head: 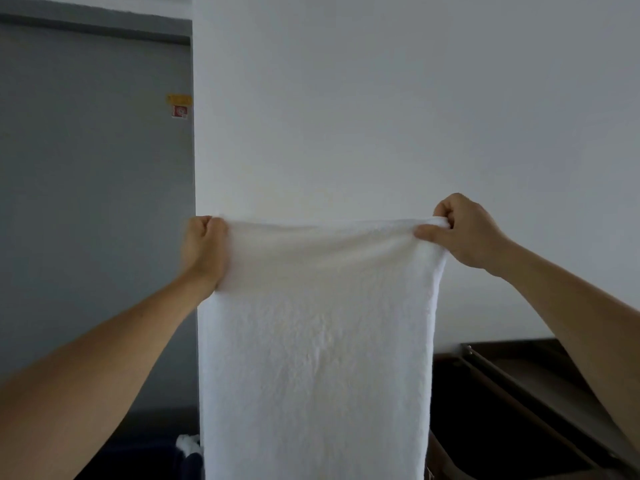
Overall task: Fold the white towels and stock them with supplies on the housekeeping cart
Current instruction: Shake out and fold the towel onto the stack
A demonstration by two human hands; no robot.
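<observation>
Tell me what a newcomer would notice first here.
The white towel hangs mid-frame, held up by its top corners: the left hand grips one, the right hand pinches the other. Behind it is a white wall, with a grey door at left bearing a yellow-and-red sticker.

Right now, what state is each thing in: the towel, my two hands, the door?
White terry towel: held up, hanging straight down.
Left hand: grips the towel's top left corner.
Right hand: pinches the towel's top right corner.
Grey door: looks shut.
</observation>
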